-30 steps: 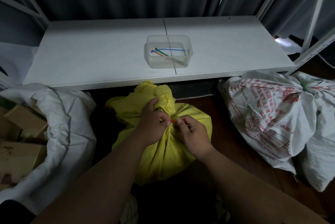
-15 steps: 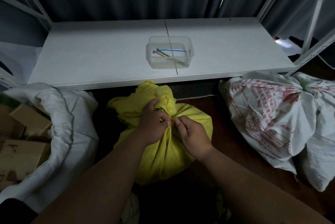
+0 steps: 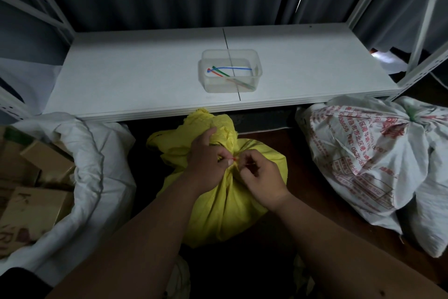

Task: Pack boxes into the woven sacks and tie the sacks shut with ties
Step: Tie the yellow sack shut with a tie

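Note:
A filled yellow woven sack (image 3: 218, 201) stands on the floor in front of me, its mouth gathered into a neck. My left hand (image 3: 206, 158) grips that neck and pinches the end of a red tie (image 3: 233, 159) wrapped around it. My right hand (image 3: 261, 177) sits just right of the neck, fingers curled, pinching the tie's other end, which is thin and barely visible. Most of the tie is hidden by my fingers and the folds.
A clear plastic tub (image 3: 231, 71) with several coloured ties sits on the white shelf (image 3: 145, 80). At the left, an open white sack (image 3: 97, 177) holds cardboard boxes (image 3: 36, 201). A tied white printed sack (image 3: 375, 158) lies on the right.
My right hand has shifted slightly right and away from the neck, drawing on the tie. The left hand keeps its grip on the gathered neck.

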